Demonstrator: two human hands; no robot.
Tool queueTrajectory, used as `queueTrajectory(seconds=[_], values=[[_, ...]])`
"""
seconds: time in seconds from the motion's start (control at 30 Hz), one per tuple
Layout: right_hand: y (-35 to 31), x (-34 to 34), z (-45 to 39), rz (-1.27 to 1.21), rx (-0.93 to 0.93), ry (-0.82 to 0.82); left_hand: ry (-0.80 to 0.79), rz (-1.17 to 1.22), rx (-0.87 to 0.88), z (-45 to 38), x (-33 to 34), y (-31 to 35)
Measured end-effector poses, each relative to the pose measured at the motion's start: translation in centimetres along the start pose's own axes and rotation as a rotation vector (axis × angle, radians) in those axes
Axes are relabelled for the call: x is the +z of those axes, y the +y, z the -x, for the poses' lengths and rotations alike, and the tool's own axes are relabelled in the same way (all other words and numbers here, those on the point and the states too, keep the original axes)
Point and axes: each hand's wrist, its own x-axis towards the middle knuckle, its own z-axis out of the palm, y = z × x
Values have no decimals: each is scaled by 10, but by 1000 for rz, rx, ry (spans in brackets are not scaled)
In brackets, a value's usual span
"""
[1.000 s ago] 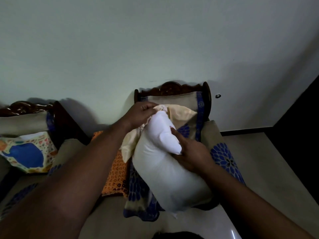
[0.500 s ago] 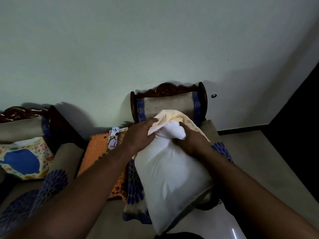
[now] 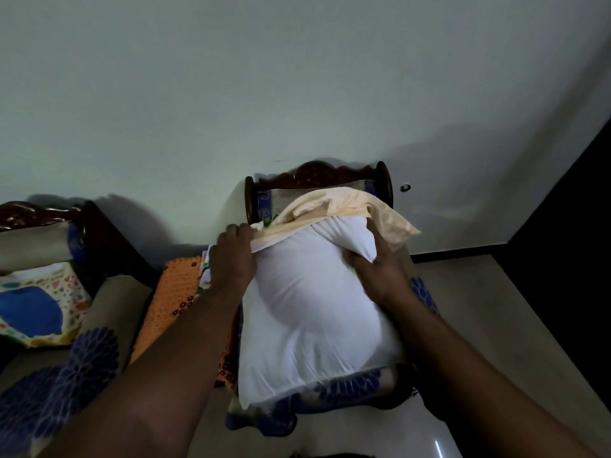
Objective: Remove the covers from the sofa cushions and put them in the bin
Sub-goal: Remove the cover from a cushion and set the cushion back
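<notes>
**Cream cover bunched at the far end of the white cushion**

We see a bare white cushion (image 3: 317,309) lying on the seat of a wooden chair (image 3: 317,171) that stands against a pale wall (image 3: 297,77). Most of the cushion is uncovered. The cream cover (image 3: 347,206) is gathered over its far end only, up by the carved chair back, with a loose flap hanging off to the right.

Our left hand (image 3: 233,259) sits at the cushion's far left corner. Its grip is curled round the edge of the cream cover, thumb and fingers pinching the fabric where it meets the white cloth. Our right hand (image 3: 377,266) is on the far right part of the cushion. Its grip is clenched on a fold of the white cushion itself, just below the cover's edge, fingers dug into the stuffing.

Under the cushion, the chair seat carries a beige cloth with blue flower prints (image 3: 340,388), showing at the near edge and on the right. Just left of the cushion lies an orange patterned cloth (image 3: 175,292), partly under our left forearm. Further left is a second seat with the same blue flower print (image 3: 66,375), and on it a cushion with a colourful cover and a big blue patch (image 3: 36,309), well apart from both hands. The bin cannot be seen in this view.
</notes>
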Motion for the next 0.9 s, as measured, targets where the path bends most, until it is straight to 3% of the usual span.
queueTrajectory(seconds=[0.07, 0.13, 0.23, 0.33, 0.53, 0.63, 0.7, 0.8, 0.9], values=[[1, -2, 6, -39, -26, 15, -11, 123, -173, -11, 0, -10], [5, -6, 9, -97, -52, 2, -81, 515, -378, -28, -2, -13], [9, -13, 9, -144, -53, -16, -146, 804, -448, -39, -6, -9], [14, -16, 10, -203, -11, -9, -183, 806, -330, -43, -16, -9], [28, -25, 16, -330, 79, 38, -248, 493, 65, -48, -25, -23], [40, -25, 20, -399, 160, 70, -262, 390, 145, -53, -28, -24], [46, -26, 21, -458, 231, 88, -316, 503, 76, -54, -30, -16], [53, -30, 23, -469, 331, 68, -489, 925, -193, -41, -25, 0], [59, -33, 29, -438, 443, -94, -441, 976, -294, -34, 6, -1]])
